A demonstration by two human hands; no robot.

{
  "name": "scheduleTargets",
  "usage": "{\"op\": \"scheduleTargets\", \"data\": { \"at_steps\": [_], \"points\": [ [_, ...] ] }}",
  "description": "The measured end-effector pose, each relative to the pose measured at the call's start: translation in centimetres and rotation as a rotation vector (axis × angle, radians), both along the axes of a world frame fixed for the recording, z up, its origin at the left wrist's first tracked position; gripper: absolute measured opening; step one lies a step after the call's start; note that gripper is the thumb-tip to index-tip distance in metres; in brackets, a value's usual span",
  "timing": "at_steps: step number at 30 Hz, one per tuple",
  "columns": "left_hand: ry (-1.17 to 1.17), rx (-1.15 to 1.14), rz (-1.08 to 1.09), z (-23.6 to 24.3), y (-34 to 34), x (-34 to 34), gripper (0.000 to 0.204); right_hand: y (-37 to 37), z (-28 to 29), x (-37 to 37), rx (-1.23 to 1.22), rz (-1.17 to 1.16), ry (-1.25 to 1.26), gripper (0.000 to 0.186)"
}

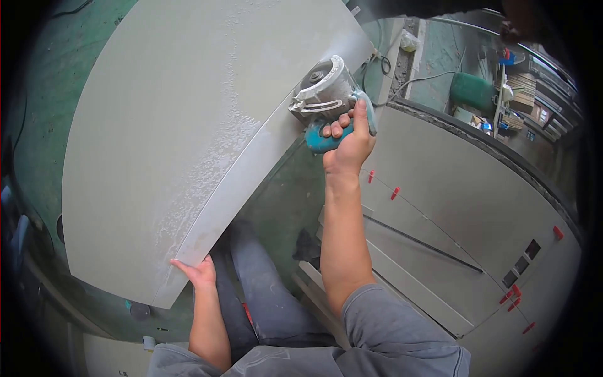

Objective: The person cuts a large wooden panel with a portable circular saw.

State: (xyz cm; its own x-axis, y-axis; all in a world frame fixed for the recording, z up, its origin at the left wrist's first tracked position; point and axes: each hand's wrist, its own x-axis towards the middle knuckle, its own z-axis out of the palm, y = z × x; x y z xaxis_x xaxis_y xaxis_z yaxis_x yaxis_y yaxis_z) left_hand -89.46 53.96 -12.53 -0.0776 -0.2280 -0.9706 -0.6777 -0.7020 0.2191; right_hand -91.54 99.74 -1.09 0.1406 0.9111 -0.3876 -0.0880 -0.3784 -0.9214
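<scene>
Floor: green workshop floor (282, 201) under my legs, laid grey tiles with red clips (394, 193) off to the right of my grip.
Right hand (347, 143): fingers wrapped tight round the teal handle of the cutter (328, 100), its guard pressed to the tile so the blade tracks the cut.
Left hand (200, 274): propping the near corner of the big grey tile (188, 113), closed lightly on its edge to steady it.
Dust (207, 169): a pale trail along the cut between my two hands.
In the way: my knees beneath the tile; cord (383, 63) beyond the cutter.
</scene>
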Motion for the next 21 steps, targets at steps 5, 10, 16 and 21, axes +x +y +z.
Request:
{"op": "scheduleTargets", "data": {
  "at_steps": [5, 10, 16, 21],
  "points": [
    [0.002, 0.003, 0.009, 0.4, 0.5, -0.2, 0.073, 0.2, 0.0, 0.0, 0.006, -0.009, 0.006, 0.024],
    [0.009, 0.000, 0.009, 0.4, 0.6, -0.1, 0.072, 0.2, -0.3, 0.4, 0.008, 0.023, -0.005, 0.028],
    [0.000, -0.011, 0.021, -0.2, 0.5, -0.1, 0.071, 0.3, -0.9, 0.4, -0.003, -0.003, 0.008, 0.023],
    [0.008, 0.006, 0.006, -1.0, 0.2, 0.0, 0.071, 0.5, -1.2, 0.2, -0.006, 0.000, 0.013, 0.023]
  ]
}}
